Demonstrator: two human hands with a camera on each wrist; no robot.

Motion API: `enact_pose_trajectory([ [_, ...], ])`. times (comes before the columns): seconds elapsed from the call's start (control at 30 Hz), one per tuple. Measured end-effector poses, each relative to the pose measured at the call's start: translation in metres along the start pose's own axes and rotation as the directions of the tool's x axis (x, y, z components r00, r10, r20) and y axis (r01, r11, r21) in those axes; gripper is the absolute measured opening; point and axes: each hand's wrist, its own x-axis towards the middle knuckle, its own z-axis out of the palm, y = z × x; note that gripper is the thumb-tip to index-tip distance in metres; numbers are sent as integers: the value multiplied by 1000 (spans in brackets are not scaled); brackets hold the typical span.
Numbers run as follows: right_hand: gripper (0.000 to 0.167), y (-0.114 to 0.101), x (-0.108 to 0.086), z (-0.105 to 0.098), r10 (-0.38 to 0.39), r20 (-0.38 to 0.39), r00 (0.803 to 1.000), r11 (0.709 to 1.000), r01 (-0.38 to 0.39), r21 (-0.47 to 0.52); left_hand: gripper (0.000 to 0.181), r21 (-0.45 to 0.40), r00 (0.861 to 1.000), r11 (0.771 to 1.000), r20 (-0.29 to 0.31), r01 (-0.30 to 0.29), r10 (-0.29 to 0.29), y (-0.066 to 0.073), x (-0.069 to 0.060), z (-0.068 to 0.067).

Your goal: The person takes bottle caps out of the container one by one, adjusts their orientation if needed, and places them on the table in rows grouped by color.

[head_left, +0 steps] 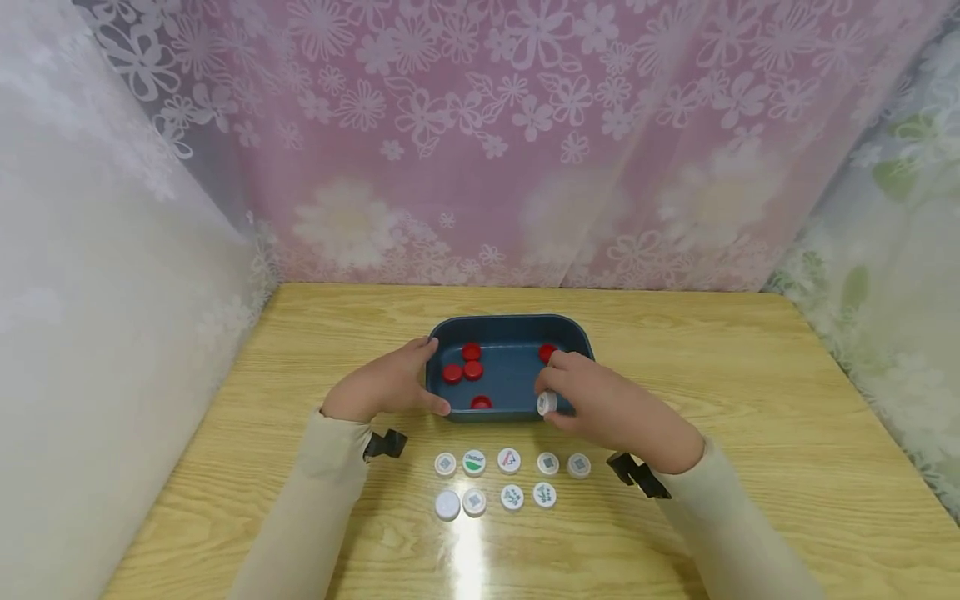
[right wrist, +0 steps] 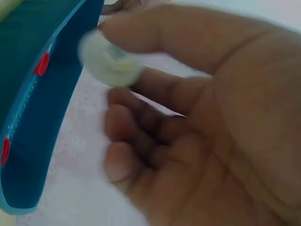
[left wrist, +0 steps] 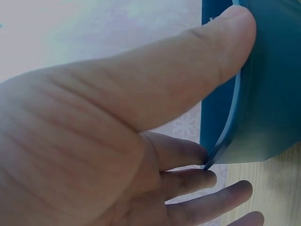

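One cap (head_left: 547, 403) (white); right hand (head_left: 609, 407) pinches it; left hand (head_left: 386, 385) touches tray (head_left: 512, 385)

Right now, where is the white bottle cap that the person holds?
In the head view, the right hand pinches the white bottle cap at the near right corner of the blue tray.

A plain cream cloth sleeve (head_left: 303, 508) ends in a left cuff (head_left: 339, 425); beyond it, the left hand (head_left: 386, 385) is bare. Just beside that cuff juts a small, angular black block (head_left: 393, 443). Well right of the cuff, a matching cream sleeve (head_left: 738, 533), notched black wrist piece (head_left: 651, 483) and bare right hand (head_left: 611, 404) show.
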Motion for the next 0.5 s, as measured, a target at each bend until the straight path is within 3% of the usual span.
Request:
enact_pose_trajectory([
  [0.13, 14, -6, -7, 3, 68, 97, 993, 998, -69, 0, 111, 2, 1000, 1000, 7, -1, 1, 0, 1, 0],
  [0.3, 18, -13, -18, 12, 69, 143, 987, 997, -73, 18, 111, 0, 1000, 1000, 15, 2, -2, -4, 2, 1],
  [0.5, 26, -17, -44, 26, 146, 191, 971, 989, -146, -10, 112, -8, 1000, 1000, 18, 1, -1, -3, 3, 0],
])
